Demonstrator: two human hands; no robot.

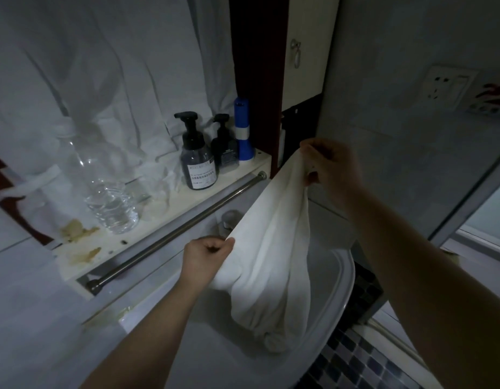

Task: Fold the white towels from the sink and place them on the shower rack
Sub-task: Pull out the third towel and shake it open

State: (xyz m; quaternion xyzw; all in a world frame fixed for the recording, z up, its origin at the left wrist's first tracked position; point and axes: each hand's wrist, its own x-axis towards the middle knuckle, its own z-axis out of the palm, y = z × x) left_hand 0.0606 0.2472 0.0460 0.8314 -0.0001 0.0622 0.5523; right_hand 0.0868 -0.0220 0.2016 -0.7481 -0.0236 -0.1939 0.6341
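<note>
1. The white towel hangs over the sink, stretched on a slant between both hands; its top edge climbs from low left to high right, and the rest sags in long folds
2. Its bunched lower end dips into the basin near the right rim; whether it rests on the bowl or only brushes it, I cannot tell
3. The left hand is the lower and nearer one, its fingers curled into a fist round the towel's left edge with the thumb pressed on the cloth
4. The right hand is higher, farther and to the right, its fingers and thumb pinching the towel's upper corner, with cloth gathered under the palm
5. Both bare forearms reach in from the near edge
6. A metal faucet shows partly past the towel at the far side of the sink
7. Beyond it a metal towel bar runs along the front of a pale shelf, which has brownish stains toward its left end
8. On the shelf stand, from left to right, a clear plastic bottle holding a little water, a dark pump bottle with a white label, a smaller pump bottle just beside it, and an upright blue and white cylinder
9. White cloth hangs behind the shelf; a wall socket sits on the right wall, and dark mosaic tiles cover the floor at near right
</note>
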